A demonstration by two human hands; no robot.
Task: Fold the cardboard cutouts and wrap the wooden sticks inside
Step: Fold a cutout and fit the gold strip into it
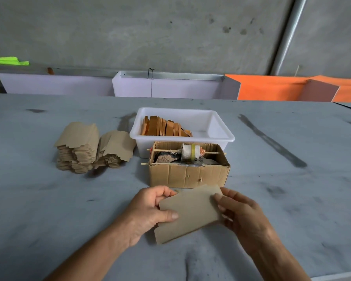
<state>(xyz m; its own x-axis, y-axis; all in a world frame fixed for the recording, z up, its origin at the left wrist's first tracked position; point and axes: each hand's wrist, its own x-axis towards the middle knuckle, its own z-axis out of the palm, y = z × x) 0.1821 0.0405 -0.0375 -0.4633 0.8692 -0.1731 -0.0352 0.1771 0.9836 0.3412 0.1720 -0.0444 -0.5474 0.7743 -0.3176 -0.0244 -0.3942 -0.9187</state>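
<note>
Cutout's [190,213] inside hidden; forearms cropped

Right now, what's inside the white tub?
The white tub holds orange-brown wooden pieces leaning in a row on its left side; its right side shows bare floor. The near wall and cardboard box hide its lower front.

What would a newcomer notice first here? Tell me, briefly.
First, the two hands, left hand and right hand, holding a cardboard cutout at the near edge of the table. Behind it stands a cardboard box with a spool, then a white tub of wooden sticks; stacked cutouts lie left.
</note>
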